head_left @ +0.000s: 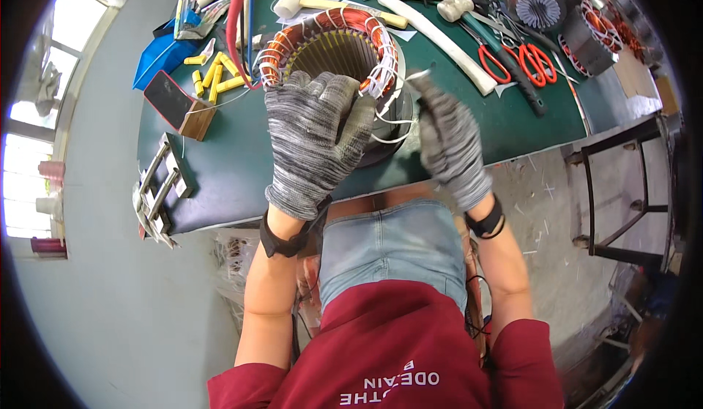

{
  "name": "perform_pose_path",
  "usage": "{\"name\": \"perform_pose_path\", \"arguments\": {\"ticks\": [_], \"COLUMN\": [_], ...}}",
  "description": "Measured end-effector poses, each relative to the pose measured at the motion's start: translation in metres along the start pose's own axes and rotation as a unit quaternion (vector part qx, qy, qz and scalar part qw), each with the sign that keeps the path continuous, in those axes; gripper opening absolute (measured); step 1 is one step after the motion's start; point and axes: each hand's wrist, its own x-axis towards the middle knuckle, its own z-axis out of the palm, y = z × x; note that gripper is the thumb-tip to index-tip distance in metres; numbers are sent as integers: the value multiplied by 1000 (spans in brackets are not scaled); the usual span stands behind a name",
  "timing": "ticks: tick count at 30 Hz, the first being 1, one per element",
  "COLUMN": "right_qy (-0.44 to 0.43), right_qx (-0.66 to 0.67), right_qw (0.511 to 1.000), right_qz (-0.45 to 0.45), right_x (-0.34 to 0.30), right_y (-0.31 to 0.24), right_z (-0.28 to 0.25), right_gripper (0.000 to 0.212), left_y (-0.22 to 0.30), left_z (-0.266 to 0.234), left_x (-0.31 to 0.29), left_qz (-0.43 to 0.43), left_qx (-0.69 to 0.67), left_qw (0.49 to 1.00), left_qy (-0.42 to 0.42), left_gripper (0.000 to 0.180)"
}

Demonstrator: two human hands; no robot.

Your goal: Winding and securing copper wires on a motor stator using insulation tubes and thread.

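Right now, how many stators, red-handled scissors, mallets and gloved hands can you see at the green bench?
Stators with copper windings: 3, the one being worked on and two at the far right
Red-handled scissors: 2
Mallets: 2
Gloved hands: 2, left hand, right hand
Total: 9

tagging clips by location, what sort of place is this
Probably a motor-winding repair workshop. A stator with copper coils sits on a green bench, more stators lie at the far right, and mallets and pliers are scattered around.
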Motion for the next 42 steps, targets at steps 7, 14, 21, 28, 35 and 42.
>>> {"name": "perform_pose_path", "arguments": {"ticks": [7,14,21,28,35,42], "right_qy": [-19,-80,205,346,268,344], "right_qx": [517,317,668,399,62,9], "right_qw": [845,944,703,666,822,829], "right_qz": [137,51,135,527,498,440], "right_x": [-5,3,-38,-282,-148,-147], "right_y": [-17,-15,-2,110,136,172], "right_z": [-19,-36,-99,-255,-170,-162], "right_gripper": [60,34,39,18,27,38], "left_y": [2,1,8,-2,2,4], "left_z": [-6,-5,-14,-20,-13,-1], "left_x": [1,0,-6,-13,-5,-7], "left_qz": [-28,-28,1,-12,-55,-48], "left_qx": [-4,20,66,81,53,42], "left_qw": [999,999,998,996,997,998], "left_qy": [-25,-34,-26,20,-27,-15], "left_gripper": [11,15,18,27,12,12]}}
